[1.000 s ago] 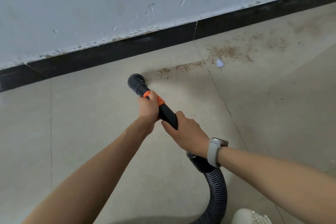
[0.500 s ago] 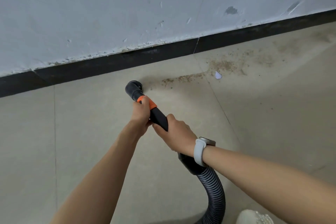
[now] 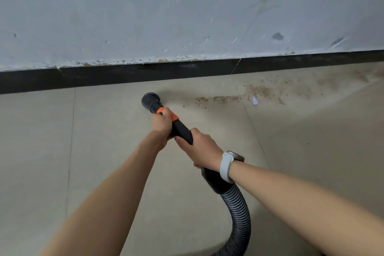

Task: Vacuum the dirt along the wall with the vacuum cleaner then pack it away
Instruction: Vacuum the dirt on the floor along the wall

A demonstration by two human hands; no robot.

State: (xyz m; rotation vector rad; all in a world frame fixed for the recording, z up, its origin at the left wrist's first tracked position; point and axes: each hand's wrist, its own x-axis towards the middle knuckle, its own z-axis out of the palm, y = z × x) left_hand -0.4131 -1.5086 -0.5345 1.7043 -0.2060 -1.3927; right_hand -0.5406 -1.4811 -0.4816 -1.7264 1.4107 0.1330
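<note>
A person's two bare arms reach forward over a beige tiled floor [image 3: 104,151] toward a pale, scuffed wall [image 3: 187,16] with a black skirting strip [image 3: 124,74] along its base. Both hands hold a black plastic vacuum wand with an orange collar [image 3: 181,129]. The left hand [image 3: 161,124] grips it at the orange collar, fingers curled round it. The right hand [image 3: 202,147] grips the wand just behind, fingers wrapped underneath, a white wristband watch [image 3: 227,165] on its wrist. Beyond the left fingers, the wand's round black nozzle [image 3: 150,101] meets the floor, just short of the skirting. To the right of the nozzle, a trail of brown dirt [image 3: 239,97] lies along the wall, with a small white scrap [image 3: 255,101] in it. Behind the right hand, a black ribbed hose [image 3: 239,210] curves down out of view.
</note>
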